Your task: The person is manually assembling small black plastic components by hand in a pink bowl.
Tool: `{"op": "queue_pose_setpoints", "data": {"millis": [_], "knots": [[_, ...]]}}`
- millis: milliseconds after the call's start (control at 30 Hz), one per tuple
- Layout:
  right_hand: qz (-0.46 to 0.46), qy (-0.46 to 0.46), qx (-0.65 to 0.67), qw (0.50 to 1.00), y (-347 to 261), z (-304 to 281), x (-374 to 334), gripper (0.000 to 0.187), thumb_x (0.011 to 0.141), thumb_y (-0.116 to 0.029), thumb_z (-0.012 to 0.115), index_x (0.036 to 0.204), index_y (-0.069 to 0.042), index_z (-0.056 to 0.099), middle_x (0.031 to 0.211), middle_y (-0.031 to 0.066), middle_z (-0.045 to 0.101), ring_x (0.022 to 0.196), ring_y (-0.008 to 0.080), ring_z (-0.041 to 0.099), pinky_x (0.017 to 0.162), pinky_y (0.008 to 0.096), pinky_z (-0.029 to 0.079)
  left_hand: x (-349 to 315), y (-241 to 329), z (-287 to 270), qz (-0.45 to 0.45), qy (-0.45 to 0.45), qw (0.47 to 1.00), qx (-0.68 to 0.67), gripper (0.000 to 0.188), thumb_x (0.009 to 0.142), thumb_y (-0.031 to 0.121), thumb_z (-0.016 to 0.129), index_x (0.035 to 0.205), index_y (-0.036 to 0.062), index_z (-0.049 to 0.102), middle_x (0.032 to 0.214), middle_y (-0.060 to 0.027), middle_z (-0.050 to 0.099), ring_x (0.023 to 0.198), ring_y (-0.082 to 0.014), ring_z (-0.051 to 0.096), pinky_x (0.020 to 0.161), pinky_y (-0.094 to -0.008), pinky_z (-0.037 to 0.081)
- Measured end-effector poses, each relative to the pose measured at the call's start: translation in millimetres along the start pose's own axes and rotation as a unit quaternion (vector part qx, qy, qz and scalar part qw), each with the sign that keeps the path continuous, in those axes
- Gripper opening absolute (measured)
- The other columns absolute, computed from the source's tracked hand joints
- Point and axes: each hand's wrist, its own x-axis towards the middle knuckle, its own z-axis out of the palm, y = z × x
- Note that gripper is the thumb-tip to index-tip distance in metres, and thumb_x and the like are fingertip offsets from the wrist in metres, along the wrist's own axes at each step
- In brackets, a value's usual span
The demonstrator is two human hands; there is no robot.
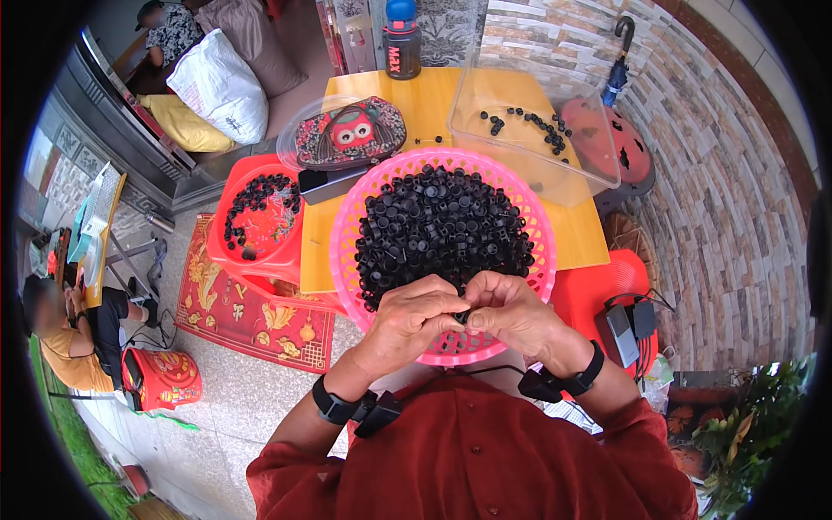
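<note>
Over the near side of a pink lattice basket point(546, 234), my left hand point(414, 322) and my right hand point(517, 321) meet with their fingertips pinched together. Between them sits a small black plastic part point(462, 317), mostly covered by the fingers, so its exact shape is unclear. A heap of small black round plastic caps point(442, 225) fills most of the basket, just beyond my hands. Both hands are closed, thumbs and forefingers pressed on the same piece.
On the yellow table point(520, 87) stand a clear plastic bin point(598, 165) with several black parts, a patterned pouch point(381, 121) and a water bottle point(401, 43). A red stool point(224, 247) holding black parts is at left; a red stool point(581, 299) carries electronics at right. Another person point(74, 347) sits far left.
</note>
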Motion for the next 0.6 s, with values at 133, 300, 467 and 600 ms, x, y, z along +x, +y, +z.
{"op": "queue_pose_setpoints", "data": {"millis": [133, 300, 467, 600], "knots": [[-0.022, -0.019, 0.015, 0.999, 9.4, -3.9, 2.0, 0.022, 0.076, 0.003, 0.071, 0.093, -0.003, 0.057, 0.082, 0.005, 0.062, 0.071, 0.0122, 0.062, 0.064, 0.0243, 0.053, 0.0, 0.2, -1.6, 0.001, -0.011, 1.0, 0.0, 0.024, 0.067, -0.006, 0.07, 0.091, -0.0003, 0.065, 0.081, -0.0095, 0.06, 0.073, -0.0216, 0.061, 0.061, -0.0297, 0.05], [-0.067, -0.044, 0.058, 0.995, 14.3, -1.3, 3.0, 0.022, 0.076, 0.002, 0.072, 0.09, -0.003, 0.056, 0.083, 0.0052, 0.062, 0.07, 0.0124, 0.062, 0.064, 0.0243, 0.053, 0.2, 2.9, -2.3, 0.005, 0.003, 1.0, -0.015, 0.026, 0.068, -0.007, 0.069, 0.092, 0.0014, 0.067, 0.082, -0.0082, 0.061, 0.074, -0.0201, 0.061, 0.062, -0.0289, 0.051], [-0.099, -0.055, 0.066, 0.991, 20.2, 4.1, 3.2, 0.024, 0.076, 0.001, 0.072, 0.088, -0.004, 0.052, 0.083, 0.0069, 0.06, 0.069, 0.014, 0.06, 0.061, 0.0249, 0.05, -0.8, 5.9, -0.7, 0.008, 0.009, 1.0, 0.0, 0.026, 0.068, -0.006, 0.069, 0.093, 0.0023, 0.067, 0.083, -0.0079, 0.061, 0.075, -0.0195, 0.061, 0.063, -0.0287, 0.051], [-0.095, -0.067, 0.075, 0.99, 22.6, 1.3, 2.6, 0.025, 0.077, -0.001, 0.072, 0.093, -0.005, 0.052, 0.088, 0.0063, 0.059, 0.072, 0.0136, 0.058, 0.062, 0.0259, 0.048, -1.5, 8.6, 0.4, 0.002, 0.017, 1.0, 0.002, 0.025, 0.07, -0.006, 0.07, 0.093, 0.0026, 0.066, 0.084, -0.0072, 0.06, 0.074, -0.0187, 0.06, 0.063, -0.0285, 0.05]]}}
